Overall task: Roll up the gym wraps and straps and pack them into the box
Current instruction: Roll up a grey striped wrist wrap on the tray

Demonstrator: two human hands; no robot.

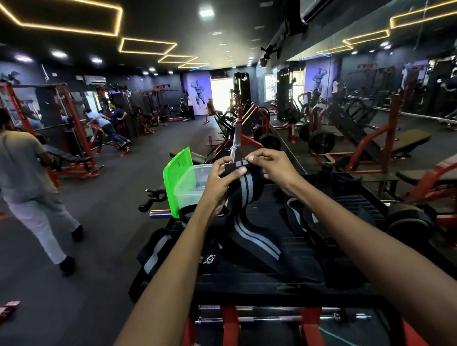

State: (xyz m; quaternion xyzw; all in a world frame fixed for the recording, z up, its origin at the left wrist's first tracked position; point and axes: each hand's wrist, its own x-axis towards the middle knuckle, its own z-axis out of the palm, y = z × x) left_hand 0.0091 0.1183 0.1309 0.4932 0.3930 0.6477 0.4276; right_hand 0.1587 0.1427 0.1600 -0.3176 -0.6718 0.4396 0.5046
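Note:
A long black wrap with grey stripes (246, 198) hangs from both my hands, and its tail trails down onto the black platform (293, 251). My left hand (218, 184) grips the wrap's upper left edge. My right hand (271, 165) pinches the upper end at the right. Just behind my left hand stands a clear plastic box (189, 186), open, with its green lid (178, 181) upright at its left side. Other black and grey wraps (153, 251) and straps (302, 216) lie loose on the platform.
The platform sits on a red machine frame (230, 330) with steel bars (257, 311). Weight plates (409, 224) lie to the right. A person (21, 174) walks on the floor at the left. Benches and racks fill the room behind.

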